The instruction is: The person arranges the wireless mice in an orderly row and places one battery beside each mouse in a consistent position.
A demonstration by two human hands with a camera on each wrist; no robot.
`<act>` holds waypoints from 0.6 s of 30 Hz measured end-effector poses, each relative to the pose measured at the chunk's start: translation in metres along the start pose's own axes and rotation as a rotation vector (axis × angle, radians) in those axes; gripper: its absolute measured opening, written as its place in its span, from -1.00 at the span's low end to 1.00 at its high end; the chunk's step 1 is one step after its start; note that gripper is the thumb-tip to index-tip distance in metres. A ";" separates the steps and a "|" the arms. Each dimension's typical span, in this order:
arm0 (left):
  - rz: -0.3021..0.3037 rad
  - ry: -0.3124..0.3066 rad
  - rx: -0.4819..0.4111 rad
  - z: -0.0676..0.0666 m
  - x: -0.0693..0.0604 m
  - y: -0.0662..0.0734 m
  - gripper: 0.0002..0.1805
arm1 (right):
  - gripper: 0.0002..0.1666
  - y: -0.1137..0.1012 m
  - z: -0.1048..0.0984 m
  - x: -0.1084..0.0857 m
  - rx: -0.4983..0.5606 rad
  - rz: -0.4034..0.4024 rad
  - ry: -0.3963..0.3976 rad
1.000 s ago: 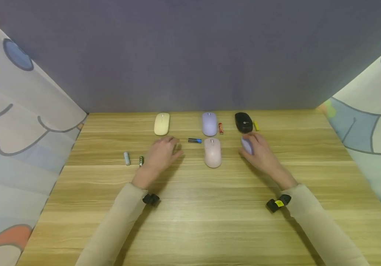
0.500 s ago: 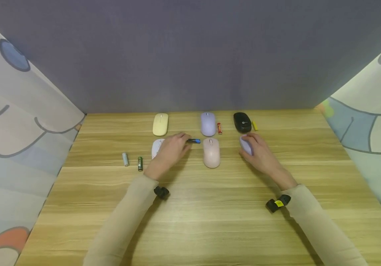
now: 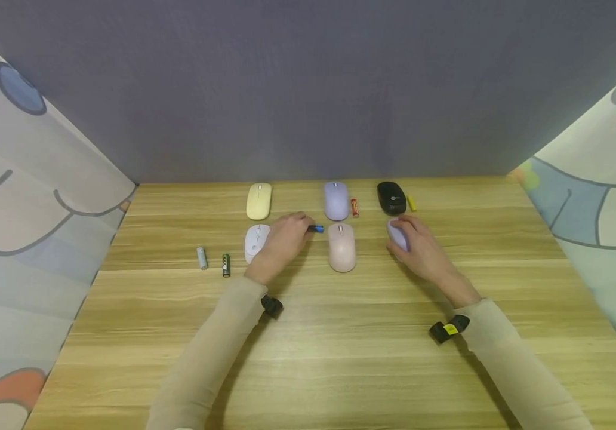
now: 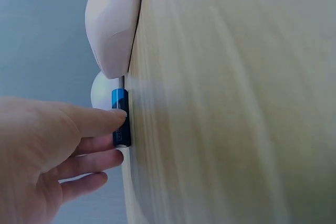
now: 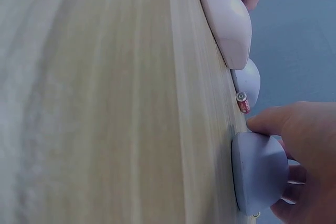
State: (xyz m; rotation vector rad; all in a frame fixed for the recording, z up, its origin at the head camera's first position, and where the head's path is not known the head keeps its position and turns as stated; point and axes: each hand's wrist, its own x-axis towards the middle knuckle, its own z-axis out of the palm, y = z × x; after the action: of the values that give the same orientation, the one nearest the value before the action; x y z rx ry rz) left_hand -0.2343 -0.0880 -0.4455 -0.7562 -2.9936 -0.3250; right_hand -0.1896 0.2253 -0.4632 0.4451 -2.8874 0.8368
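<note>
My left hand (image 3: 283, 242) pinches a black-and-blue battery (image 4: 120, 124) between thumb and fingers, low over the wood table; whether it still touches the top I cannot tell. Just right of it lies a pink mouse (image 3: 342, 248), and to its left a white mouse (image 3: 255, 242) is partly covered by the wrist. My right hand (image 3: 418, 245) holds a small lavender mouse (image 5: 257, 172) by its sides, thumb on one side and fingers on the other. The mouse sits on the table, partly hidden by the hand in the head view.
A yellow mouse (image 3: 258, 201), a lavender mouse (image 3: 336, 200) and a black mouse (image 3: 391, 197) line the back. Near them lie a red battery (image 3: 354, 208) and a yellow battery (image 3: 412, 203). Leftward are a light grey battery (image 3: 202, 258) and a green-black battery (image 3: 225, 265). A grey panel (image 3: 308, 89) stands behind.
My left hand has moved right, off the white mouse, to the black-and-blue battery and taken hold of it. The right hand stays on its lavender mouse.
</note>
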 end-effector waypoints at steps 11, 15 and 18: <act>-0.059 -0.080 0.088 -0.002 0.011 0.005 -0.81 | -0.38 -0.001 0.000 0.000 -0.007 0.014 -0.009; -0.081 -0.085 0.096 -0.003 0.012 0.001 -0.81 | -0.38 -0.001 0.000 0.000 -0.008 0.019 -0.010; -0.103 -0.073 0.097 -0.004 0.013 -0.003 -0.82 | -0.38 -0.002 0.000 -0.001 -0.012 0.018 -0.008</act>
State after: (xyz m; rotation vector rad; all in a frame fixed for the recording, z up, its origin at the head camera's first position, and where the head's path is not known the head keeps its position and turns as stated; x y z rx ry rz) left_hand -0.2475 -0.0853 -0.4414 -0.6203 -3.0963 -0.1568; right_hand -0.1883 0.2240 -0.4624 0.4232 -2.9064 0.8215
